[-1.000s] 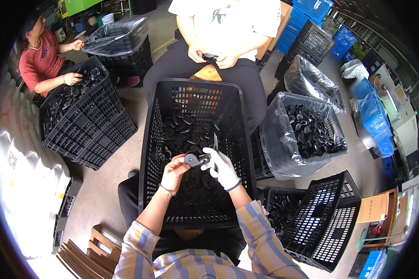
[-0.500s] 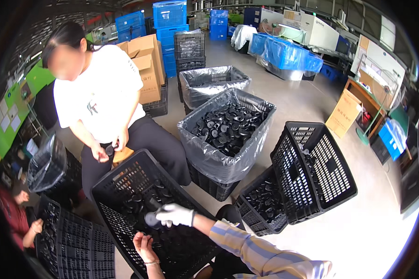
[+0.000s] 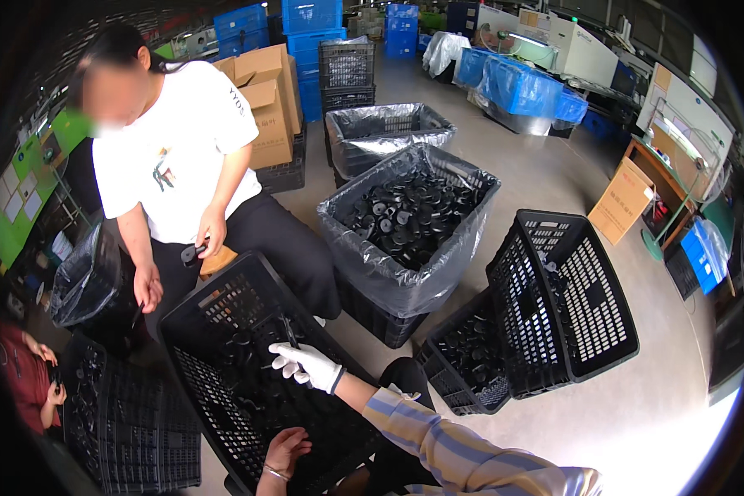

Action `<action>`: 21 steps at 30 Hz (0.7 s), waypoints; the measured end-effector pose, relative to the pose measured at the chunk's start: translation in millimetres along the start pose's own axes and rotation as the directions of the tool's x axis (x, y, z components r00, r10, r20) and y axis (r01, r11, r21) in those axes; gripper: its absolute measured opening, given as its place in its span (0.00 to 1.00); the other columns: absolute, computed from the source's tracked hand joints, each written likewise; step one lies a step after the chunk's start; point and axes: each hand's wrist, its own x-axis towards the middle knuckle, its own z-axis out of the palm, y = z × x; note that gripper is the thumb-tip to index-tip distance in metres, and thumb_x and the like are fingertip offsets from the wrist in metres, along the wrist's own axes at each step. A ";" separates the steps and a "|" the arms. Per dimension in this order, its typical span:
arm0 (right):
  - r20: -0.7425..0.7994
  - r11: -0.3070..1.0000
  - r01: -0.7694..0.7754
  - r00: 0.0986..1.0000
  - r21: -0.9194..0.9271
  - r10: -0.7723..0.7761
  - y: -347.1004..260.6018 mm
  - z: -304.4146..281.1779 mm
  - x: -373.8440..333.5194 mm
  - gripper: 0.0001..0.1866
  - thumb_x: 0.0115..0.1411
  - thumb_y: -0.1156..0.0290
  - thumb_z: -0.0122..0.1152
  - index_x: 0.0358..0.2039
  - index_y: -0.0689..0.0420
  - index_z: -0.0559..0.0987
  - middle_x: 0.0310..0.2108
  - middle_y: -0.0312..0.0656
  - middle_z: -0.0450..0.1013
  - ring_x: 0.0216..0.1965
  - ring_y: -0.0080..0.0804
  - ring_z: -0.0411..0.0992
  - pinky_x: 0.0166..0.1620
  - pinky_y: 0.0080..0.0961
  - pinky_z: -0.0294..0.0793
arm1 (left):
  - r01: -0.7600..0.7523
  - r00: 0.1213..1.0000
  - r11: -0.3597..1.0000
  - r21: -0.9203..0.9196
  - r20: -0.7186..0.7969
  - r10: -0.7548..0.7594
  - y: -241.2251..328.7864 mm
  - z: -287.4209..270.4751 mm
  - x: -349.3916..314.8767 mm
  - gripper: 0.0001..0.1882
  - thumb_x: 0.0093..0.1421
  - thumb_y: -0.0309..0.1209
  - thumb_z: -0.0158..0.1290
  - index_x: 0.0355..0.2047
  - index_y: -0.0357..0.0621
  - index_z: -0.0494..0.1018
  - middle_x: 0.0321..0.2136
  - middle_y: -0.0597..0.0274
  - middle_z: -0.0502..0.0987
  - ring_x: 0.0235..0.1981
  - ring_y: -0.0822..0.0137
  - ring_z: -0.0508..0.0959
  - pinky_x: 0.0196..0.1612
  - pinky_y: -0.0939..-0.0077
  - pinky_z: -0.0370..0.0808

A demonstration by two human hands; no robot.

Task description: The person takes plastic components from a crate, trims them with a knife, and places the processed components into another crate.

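Note:
My right hand (image 3: 308, 366), in a white glove, is closed on a dark plastic part (image 3: 290, 332) that points up, nearly edge-on, from between its fingers. Beneath it, a black slatted crate (image 3: 192, 368) stands tilted in front of me, with many loose black plastic parts (image 3: 241, 351) inside. My left hand (image 3: 288, 450), bare and with a bracelet at the wrist, hovers over the near end of this crate. Its fingers are loosely bent and apart from the thumb, with nothing visible in them.
Across the crate sits a person holding a round black part (image 3: 192, 255). A plastic-lined crate (image 3: 463, 236) full of black parts stands ahead. To the right are stacked black crates (image 3: 525, 322). Another person works beside crates (image 3: 149, 430) at the lower left.
The part in my right hand has turned from showing its round face to nearly edge-on. My left hand has shifted right and its fingers have loosened. The seated person's hands have moved apart.

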 end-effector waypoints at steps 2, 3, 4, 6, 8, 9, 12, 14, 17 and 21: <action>-0.117 1.000 -0.006 0.993 -0.012 0.004 -2.9 -1.6 -1.7 0.15 0.54 0.61 0.47 0.39 0.54 0.68 0.25 0.34 0.68 0.17 0.14 0.64 0.12 0.06 0.51 | 0.095 0.963 0.951 0.294 0.216 -0.163 6.6 -7.4 -25.0 0.13 0.48 0.26 0.50 0.35 0.37 0.67 0.28 0.58 0.71 0.25 0.66 0.74 0.30 0.78 0.71; -0.146 0.998 0.027 0.989 0.064 -0.017 -5.8 -5.1 -1.3 0.14 0.54 0.61 0.47 0.38 0.55 0.68 0.24 0.35 0.69 0.17 0.16 0.65 0.12 0.07 0.52 | 0.106 0.947 0.920 0.377 0.244 -0.209 13.5 -14.7 -30.2 0.12 0.48 0.25 0.50 0.35 0.36 0.67 0.28 0.58 0.71 0.26 0.67 0.74 0.30 0.79 0.71; -0.107 0.982 0.081 0.992 0.169 -0.064 -8.1 -8.6 -1.6 0.14 0.53 0.58 0.48 0.34 0.53 0.69 0.21 0.33 0.68 0.16 0.16 0.63 0.11 0.08 0.51 | 0.162 0.928 0.874 0.458 0.230 -0.292 18.9 -24.7 -35.5 0.12 0.48 0.25 0.49 0.35 0.36 0.67 0.28 0.59 0.71 0.27 0.68 0.74 0.31 0.80 0.71; -0.086 0.944 0.136 0.990 0.300 -0.115 -12.3 -15.8 -1.3 0.13 0.54 0.60 0.47 0.34 0.55 0.70 0.21 0.35 0.66 0.16 0.16 0.61 0.12 0.08 0.50 | -0.022 0.955 0.740 0.673 0.234 -0.184 25.7 -43.6 -29.7 0.08 0.50 0.26 0.47 0.31 0.38 0.67 0.23 0.64 0.71 0.22 0.76 0.70 0.25 0.84 0.68; -0.022 0.897 0.123 0.992 0.426 -0.126 -17.0 -19.3 0.8 0.13 0.54 0.61 0.48 0.33 0.56 0.70 0.20 0.34 0.65 0.17 0.16 0.60 0.12 0.08 0.50 | -0.020 0.997 0.555 0.831 0.055 -0.046 32.4 -60.3 -7.1 0.08 0.47 0.28 0.50 0.28 0.38 0.69 0.21 0.63 0.72 0.23 0.73 0.71 0.27 0.82 0.68; -0.038 0.887 0.126 0.992 0.445 -0.121 -18.1 -19.2 0.1 0.13 0.56 0.62 0.44 0.35 0.57 0.70 0.21 0.35 0.66 0.18 0.18 0.61 0.12 0.09 0.53 | -0.012 1.000 0.506 0.862 0.018 -0.008 37.1 -67.1 6.8 0.10 0.46 0.30 0.52 0.28 0.38 0.70 0.22 0.62 0.72 0.25 0.72 0.71 0.30 0.80 0.68; -0.149 0.922 0.143 0.984 0.359 -0.095 -19.7 -18.3 -0.4 0.15 0.55 0.61 0.45 0.36 0.57 0.70 0.24 0.38 0.68 0.19 0.20 0.63 0.13 0.10 0.55 | 0.074 0.993 0.451 0.890 -0.107 0.047 38.9 -77.2 61.2 0.12 0.44 0.32 0.53 0.29 0.40 0.70 0.22 0.59 0.72 0.27 0.67 0.73 0.33 0.76 0.68; -0.181 0.925 0.147 0.980 0.349 -0.087 -18.8 -17.4 -0.1 0.15 0.54 0.60 0.46 0.37 0.57 0.70 0.24 0.38 0.68 0.19 0.20 0.63 0.13 0.10 0.56 | 0.167 0.979 0.261 0.951 -0.191 0.068 27.3 -74.7 95.5 0.15 0.43 0.32 0.53 0.32 0.42 0.69 0.30 0.56 0.71 0.33 0.62 0.72 0.36 0.73 0.68; -0.159 0.932 0.155 0.981 0.327 -0.107 -16.5 -17.4 0.7 0.15 0.55 0.61 0.45 0.37 0.58 0.70 0.24 0.38 0.69 0.19 0.20 0.64 0.13 0.10 0.56 | 0.034 0.957 -0.051 0.998 -0.018 0.288 -12.9 -61.7 130.3 0.17 0.41 0.30 0.52 0.35 0.45 0.66 0.39 0.54 0.66 0.40 0.57 0.68 0.39 0.69 0.67; -0.159 0.946 0.116 0.985 0.304 -0.069 -7.7 -15.2 2.6 0.15 0.55 0.59 0.44 0.38 0.56 0.69 0.23 0.36 0.68 0.18 0.19 0.64 0.14 0.09 0.55 | -0.014 0.954 -0.502 0.865 0.162 0.251 -69.8 -40.3 151.6 0.24 0.48 0.28 0.42 0.49 0.50 0.58 0.48 0.51 0.58 0.48 0.56 0.60 0.52 0.62 0.53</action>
